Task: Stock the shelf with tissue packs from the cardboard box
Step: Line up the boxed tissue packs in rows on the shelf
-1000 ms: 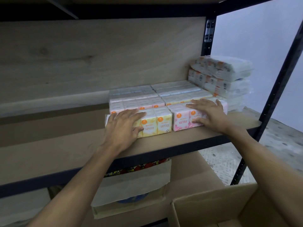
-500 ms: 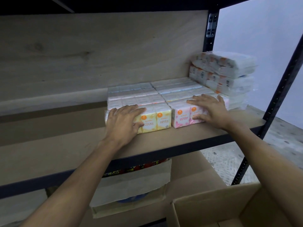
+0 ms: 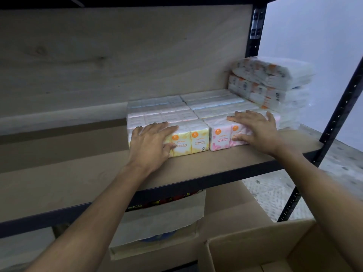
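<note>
Palms lie flat on the front row of tissue packs, one hand to each pack. The left hand [image 3: 151, 143] covers the top and near face of the yellow pack [image 3: 188, 139], fingers spread over its left end, thumb against the printed front; the grip is loose and pressing, not clenched round anything. The right hand [image 3: 257, 130] rests the same way on the pink pack [image 3: 220, 137], fingers over the top, thumb low on the near face.

Both packs sit with their long axes running left to right, parallel to the near edge of the shelf [image 3: 216, 165], and they touch at the middle. Each hand is on its own side, so neither needs to cross: the yellow pack belongs to the left, the pink to the right. Beyond them, further rows of packs [image 3: 176, 108] fill the board toward the back panel, and a taller stack of wrapped packs [image 3: 275, 81] stands at the far right corner.

The move in hand looks like a push away from the body, squaring the front row against the rows behind. Bare shelf lies to the left. The cardboard box [image 3: 261, 248] stands open below, near right, closer to the right hand.
</note>
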Motion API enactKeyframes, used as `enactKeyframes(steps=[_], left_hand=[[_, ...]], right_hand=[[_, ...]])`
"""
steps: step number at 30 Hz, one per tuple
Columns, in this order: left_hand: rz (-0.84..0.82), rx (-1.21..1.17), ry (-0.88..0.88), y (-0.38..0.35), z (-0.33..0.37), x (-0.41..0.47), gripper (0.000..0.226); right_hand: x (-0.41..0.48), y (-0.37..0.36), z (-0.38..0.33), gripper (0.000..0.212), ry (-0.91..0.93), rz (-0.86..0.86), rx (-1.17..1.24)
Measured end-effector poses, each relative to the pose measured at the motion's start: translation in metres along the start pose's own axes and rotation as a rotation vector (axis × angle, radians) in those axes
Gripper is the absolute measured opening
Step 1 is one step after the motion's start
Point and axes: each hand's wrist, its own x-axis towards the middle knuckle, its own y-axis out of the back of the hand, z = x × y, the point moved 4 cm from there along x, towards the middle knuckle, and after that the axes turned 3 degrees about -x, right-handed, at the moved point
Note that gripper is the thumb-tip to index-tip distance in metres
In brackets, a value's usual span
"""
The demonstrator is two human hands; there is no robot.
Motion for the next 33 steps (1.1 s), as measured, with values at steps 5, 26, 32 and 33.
enactKeyframes(steps=[5,26,32,33], left_hand=[[0.024,0.023,0.01,-0.004,0.0,0.003,0.049],[-0.119,0.003,-0.054,0.004,-0.002,-0.002,0.061],[-0.161,-0.003,-0.045,0.006,-0.002,-0.002,0.058],[-0.166,-0.006,-0.041,0.006,-0.002,-0.003,0.058]], right_hand=[[0.004,-0.002,0.0,0.066,-0.007,-0.025,-0.02],[0.001,0.005,-0.011,0.066,-0.057,-0.072,-0.035],[-0.002,0.011,-0.02,0.068,-0.103,-0.134,-0.081],[-0.003,0.011,-0.021,0.069,-0.107,-0.142,-0.084]])
